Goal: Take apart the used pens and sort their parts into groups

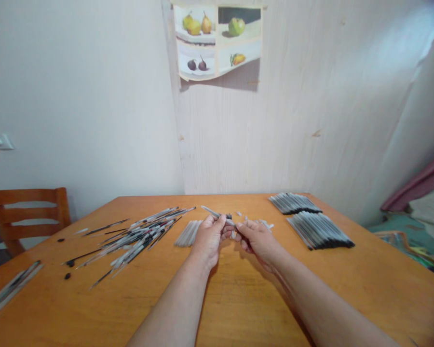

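Over the middle of the table, my left hand (pixel 208 238) is closed around a slim, pale pen (pixel 210 210) that slants up to the left. My right hand (pixel 258 239) pinches the pen's other end, its fingertips close to those of the left; that end is mostly hidden. Just left of my left hand lies a row of clear pen barrels (pixel 185 234). Behind my hands are small dark pieces (pixel 229 216) and small white pieces (pixel 268 225), partly covered by the fingers. Further left spreads a loose pile of pen refills and tubes (pixel 141 237).
Two bundles of black-ended pens, a far one (pixel 294 203) and a near one (pixel 320 230), lie on the right. More long tubes (pixel 12 291) lie at the table's left edge, with black caps (pixel 67 276) nearby. A wooden chair (pixel 31 213) stands left; a wall is behind.
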`<state>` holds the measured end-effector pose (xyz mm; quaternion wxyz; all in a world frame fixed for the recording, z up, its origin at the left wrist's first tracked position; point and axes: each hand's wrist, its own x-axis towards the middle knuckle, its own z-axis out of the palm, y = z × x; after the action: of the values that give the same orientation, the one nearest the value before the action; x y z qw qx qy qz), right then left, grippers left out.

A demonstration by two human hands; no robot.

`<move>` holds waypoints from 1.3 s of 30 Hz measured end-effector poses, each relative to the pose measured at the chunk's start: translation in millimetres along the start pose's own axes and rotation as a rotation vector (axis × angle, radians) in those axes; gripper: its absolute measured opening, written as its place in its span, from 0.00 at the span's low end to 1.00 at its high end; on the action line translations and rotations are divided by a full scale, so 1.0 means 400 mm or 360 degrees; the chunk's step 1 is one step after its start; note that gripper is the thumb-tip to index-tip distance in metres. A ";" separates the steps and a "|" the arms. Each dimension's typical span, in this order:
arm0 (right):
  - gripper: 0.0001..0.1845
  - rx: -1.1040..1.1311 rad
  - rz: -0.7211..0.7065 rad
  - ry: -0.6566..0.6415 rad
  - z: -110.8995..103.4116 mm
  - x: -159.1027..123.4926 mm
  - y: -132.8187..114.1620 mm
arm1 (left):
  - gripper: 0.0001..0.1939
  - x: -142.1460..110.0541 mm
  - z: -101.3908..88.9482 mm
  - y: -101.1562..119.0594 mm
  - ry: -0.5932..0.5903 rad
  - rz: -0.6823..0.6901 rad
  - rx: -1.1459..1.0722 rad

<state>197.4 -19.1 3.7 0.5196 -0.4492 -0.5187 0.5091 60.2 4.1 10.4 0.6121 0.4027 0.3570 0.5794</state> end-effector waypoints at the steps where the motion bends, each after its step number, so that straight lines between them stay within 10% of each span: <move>1: 0.18 -0.0006 -0.0020 0.0013 0.000 -0.001 -0.002 | 0.08 0.001 -0.001 -0.001 0.0001 -0.0003 -0.0003; 35: 0.11 -0.0205 0.0003 -0.0059 -0.060 0.016 -0.008 | 0.06 0.019 -0.022 -0.002 0.0215 -0.0148 -0.0292; 39: 0.13 -0.0327 -0.0083 0.0309 -0.137 0.054 0.012 | 0.05 0.030 -0.035 0.004 0.0294 -0.0158 -0.0386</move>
<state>250.7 6.4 -2.6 0.5318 -0.5335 -0.5268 0.3937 47.8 17.2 6.1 0.6487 0.2528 0.3586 0.6218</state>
